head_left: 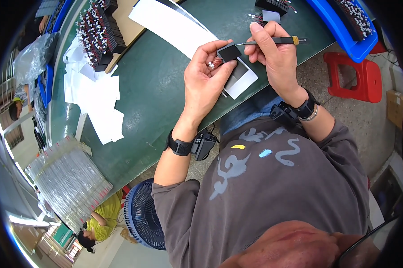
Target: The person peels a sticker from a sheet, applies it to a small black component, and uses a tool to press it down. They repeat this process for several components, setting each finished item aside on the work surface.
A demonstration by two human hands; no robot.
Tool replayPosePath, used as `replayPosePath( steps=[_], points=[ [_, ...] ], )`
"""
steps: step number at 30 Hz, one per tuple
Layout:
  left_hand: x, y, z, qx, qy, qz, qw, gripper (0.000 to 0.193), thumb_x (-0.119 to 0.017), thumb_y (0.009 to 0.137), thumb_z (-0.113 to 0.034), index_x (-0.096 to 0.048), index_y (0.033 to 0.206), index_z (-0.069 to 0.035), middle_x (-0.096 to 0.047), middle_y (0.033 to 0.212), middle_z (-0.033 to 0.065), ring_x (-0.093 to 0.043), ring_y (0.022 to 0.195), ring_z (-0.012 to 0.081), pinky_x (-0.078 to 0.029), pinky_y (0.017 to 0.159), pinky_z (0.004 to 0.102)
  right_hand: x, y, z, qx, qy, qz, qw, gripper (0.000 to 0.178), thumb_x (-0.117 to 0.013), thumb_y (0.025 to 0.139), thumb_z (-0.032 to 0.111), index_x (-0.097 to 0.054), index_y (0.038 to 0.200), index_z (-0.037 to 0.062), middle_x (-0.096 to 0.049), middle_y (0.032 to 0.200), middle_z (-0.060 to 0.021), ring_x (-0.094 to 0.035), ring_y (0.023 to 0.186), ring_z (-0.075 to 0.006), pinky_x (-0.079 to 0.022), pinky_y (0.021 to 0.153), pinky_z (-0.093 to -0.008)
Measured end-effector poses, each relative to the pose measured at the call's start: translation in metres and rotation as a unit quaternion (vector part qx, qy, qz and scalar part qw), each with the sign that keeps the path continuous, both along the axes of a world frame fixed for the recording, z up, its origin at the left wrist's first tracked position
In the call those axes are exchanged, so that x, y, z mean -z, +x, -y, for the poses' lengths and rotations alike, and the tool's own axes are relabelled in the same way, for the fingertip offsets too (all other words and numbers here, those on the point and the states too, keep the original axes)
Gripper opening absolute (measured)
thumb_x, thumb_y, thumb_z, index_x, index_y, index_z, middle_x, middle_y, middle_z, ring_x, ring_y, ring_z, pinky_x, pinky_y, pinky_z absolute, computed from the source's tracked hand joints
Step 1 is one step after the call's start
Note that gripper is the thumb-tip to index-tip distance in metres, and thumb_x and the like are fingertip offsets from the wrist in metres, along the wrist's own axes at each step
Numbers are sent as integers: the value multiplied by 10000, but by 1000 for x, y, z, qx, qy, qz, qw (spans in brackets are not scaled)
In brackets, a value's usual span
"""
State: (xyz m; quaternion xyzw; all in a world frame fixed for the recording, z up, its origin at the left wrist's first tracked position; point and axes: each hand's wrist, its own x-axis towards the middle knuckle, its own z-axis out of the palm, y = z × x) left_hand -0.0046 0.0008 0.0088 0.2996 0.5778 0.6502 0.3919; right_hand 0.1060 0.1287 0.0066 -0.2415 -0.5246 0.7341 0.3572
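My left hand (203, 82) grips a flat black block (228, 52) between thumb and fingers, over the table's near edge. Red wires with small white connectors (212, 65) hang from the block by my palm. In my right hand (276, 60) is a pair of dark tweezers (282, 40) with a yellow band near the back end. Its thin tip points left and meets the block's right edge; whether it pinches anything is too small to tell. Under my left hand lies a white backing sheet (244, 85) with dark grey patches, partly hidden by my fingers.
On the green table (143, 102) lie a long white strip (170, 24) and a heap of white paper (94, 94). Wired black blocks (105, 35) stand at the far left. A blue tray (360, 49) is at the right, a red stool (355, 78) beyond, a blue fan (144, 214) below.
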Motion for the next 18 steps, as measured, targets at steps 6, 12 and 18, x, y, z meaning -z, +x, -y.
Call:
replayPosePath(
  steps=[6, 12, 18],
  points=[
    [2, 0, 0, 0, 12, 3, 1000, 402, -643, 907, 80, -506, 1283, 34, -608, 1324, 131, -621, 1121, 137, -530, 980, 264, 3, 1, -2, -2, 10, 3, 1000, 266, -640, 1004, 273, -573, 816, 97, -668, 734, -36, -583, 586, -48, -381, 507, -158],
    [1, 1, 0, -3, 11, 13, 1000, 404, -644, 907, 80, -506, 1284, 33, -607, 1324, 131, -622, 1120, 141, -535, 975, 263, 5, 1, -2, 6, 33, 23, 999, 256, -649, 999, 260, -579, 824, 87, -676, 746, -44, -593, 593, -56, -395, 515, -161],
    [1, 1, 0, -1, 8, 4, 1000, 405, -645, 907, 80, -506, 1284, 31, -605, 1325, 131, -620, 1120, 139, -538, 976, 267, 4, 1, -4, -4, 19, 17, 1000, 255, -656, 995, 256, -576, 829, 80, -673, 756, -49, -600, 610, -61, -416, 536, -167]
  ],
)
